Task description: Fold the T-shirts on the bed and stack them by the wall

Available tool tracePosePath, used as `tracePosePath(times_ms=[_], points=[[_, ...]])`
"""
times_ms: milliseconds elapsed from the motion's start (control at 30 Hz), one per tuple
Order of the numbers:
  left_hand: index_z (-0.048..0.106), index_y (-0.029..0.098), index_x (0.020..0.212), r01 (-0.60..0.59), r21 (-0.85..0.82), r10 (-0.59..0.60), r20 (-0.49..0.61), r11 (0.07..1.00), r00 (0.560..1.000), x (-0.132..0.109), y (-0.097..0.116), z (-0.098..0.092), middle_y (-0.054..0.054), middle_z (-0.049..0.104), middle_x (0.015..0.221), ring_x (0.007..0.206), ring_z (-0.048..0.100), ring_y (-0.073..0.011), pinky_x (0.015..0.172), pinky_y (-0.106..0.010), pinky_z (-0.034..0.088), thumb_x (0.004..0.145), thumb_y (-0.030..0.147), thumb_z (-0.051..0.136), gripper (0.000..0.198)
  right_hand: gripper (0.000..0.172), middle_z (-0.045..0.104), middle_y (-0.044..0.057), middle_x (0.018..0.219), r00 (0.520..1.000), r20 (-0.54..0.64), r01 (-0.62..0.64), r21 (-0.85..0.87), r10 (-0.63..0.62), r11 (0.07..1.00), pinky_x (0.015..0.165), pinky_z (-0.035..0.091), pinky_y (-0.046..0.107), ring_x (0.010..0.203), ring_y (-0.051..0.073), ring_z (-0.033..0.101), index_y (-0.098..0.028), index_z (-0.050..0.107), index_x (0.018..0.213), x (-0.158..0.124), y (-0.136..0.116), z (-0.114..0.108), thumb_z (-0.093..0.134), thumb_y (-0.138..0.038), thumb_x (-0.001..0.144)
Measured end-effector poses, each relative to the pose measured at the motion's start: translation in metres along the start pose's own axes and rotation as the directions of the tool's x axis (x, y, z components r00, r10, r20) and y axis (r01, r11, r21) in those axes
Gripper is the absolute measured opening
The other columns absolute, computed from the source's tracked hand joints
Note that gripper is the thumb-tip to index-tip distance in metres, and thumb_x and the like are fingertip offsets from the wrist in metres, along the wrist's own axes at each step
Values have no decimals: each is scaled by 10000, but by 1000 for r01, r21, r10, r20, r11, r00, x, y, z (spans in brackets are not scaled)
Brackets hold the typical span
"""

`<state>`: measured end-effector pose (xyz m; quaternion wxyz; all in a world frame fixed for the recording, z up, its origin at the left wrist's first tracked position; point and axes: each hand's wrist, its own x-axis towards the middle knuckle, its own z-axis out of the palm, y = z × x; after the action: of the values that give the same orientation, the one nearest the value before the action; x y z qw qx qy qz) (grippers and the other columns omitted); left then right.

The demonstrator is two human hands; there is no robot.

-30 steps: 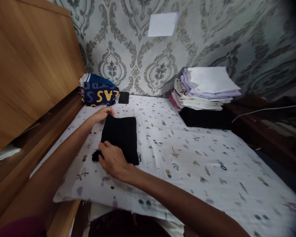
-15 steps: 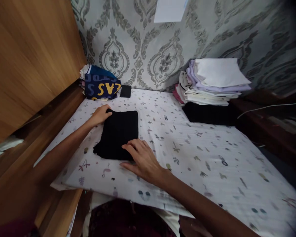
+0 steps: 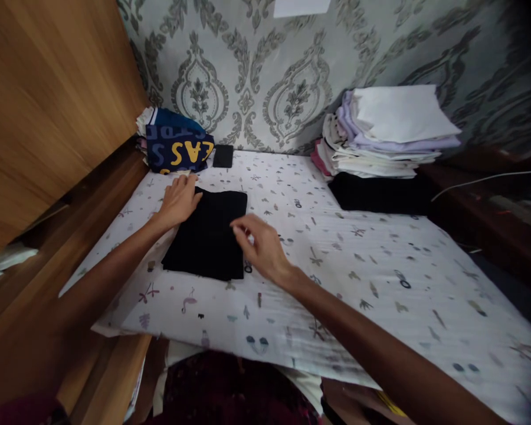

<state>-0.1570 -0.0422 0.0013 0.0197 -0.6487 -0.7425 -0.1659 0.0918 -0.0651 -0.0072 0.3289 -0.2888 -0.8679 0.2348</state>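
Observation:
A folded black cloth (image 3: pixel 207 236) lies flat on the white patterned sheet (image 3: pixel 336 283), left of centre. My left hand (image 3: pixel 179 199) rests at its upper left corner, fingers apart and palm down. My right hand (image 3: pixel 262 245) is at the cloth's right edge, its thumb and index finger curled toward each other near that edge. Whether any fabric is between those fingertips is too small to tell.
At the back left is a clothes stack topped by a navy printed cloth (image 3: pixel 179 147), beside a small black square item (image 3: pixel 223 156). A taller stack of light clothes (image 3: pixel 393 124) stands back right, behind a black folded cloth (image 3: pixel 380 193). A wooden panel (image 3: pixel 57 106) borders the left.
My right hand has moved up from the cloth's lower right corner to its right edge. The cloth's lower edge is straighter. My left hand has spread flatter over the upper left corner.

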Motion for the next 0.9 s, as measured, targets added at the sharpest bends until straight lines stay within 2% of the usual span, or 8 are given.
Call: tracePosePath(times_ms=[100,167,367,500,600,733,833,900], points=[[432,152,1463,-149,14,148,24,989,989,-25,18,2,-193,440,1533,1431,390,-333,1149,-528,345,995,367,417,514,391,576,165,1410,996,11,-91,-111,92,990,1093,428,446,1324,273,520,-161,596,1325,31,24,11,412,-310,1014],[390,151,1513,-125,41,120,121,991,985,-40,26,12,-193,342,1621,1514,279,-337,1188,-560,285,1018,419,374,563,487,418,174,1581,978,125,-137,-211,166,968,1197,293,510,1492,289,328,-138,509,1451,44,34,25,416,-335,1016],[308,170,1584,-31,116,-3,279,993,960,-58,28,31,-173,223,1677,1561,162,-337,1193,-614,247,1022,543,327,675,551,298,149,1652,914,295,-178,-324,278,929,1241,164,526,1556,253,183,-133,409,1541,54,44,41,417,-328,1025],[382,199,1549,4,62,-18,233,998,972,-38,26,14,-159,317,1648,1537,252,-334,1174,-645,260,1031,541,267,632,579,281,213,1644,926,257,-207,-265,276,942,1228,223,504,1548,298,202,-85,441,1514,44,39,35,457,-371,1012],[365,193,1557,-54,28,48,157,998,986,-9,17,13,-148,270,1668,1561,179,-309,1212,-627,170,1038,482,263,603,570,269,238,1642,962,184,-162,-209,201,964,1203,261,555,1544,334,200,-108,496,1469,22,26,37,511,-413,987],[361,190,1557,-62,-13,63,346,998,936,24,3,31,-155,263,1669,1561,170,-321,1208,-634,148,1025,489,286,615,523,240,243,1649,972,188,-112,-154,140,982,1200,254,597,1555,345,145,-125,530,1422,-16,2,43,566,-364,958],[371,223,1547,-76,-4,71,387,997,919,31,-4,39,-154,254,1673,1551,196,-334,1195,-637,159,1020,515,264,611,650,156,228,1672,964,145,-223,-24,224,975,1204,291,567,1556,344,140,-146,448,1480,-34,-5,41,642,-354,896],[424,226,1508,-117,8,106,368,993,924,31,-6,37,-171,348,1631,1512,289,-345,1187,-629,175,1013,506,286,585,776,229,221,1641,922,79,-386,152,378,910,1164,381,548,1519,339,263,-176,380,1508,-40,-6,35,706,-344,823]])
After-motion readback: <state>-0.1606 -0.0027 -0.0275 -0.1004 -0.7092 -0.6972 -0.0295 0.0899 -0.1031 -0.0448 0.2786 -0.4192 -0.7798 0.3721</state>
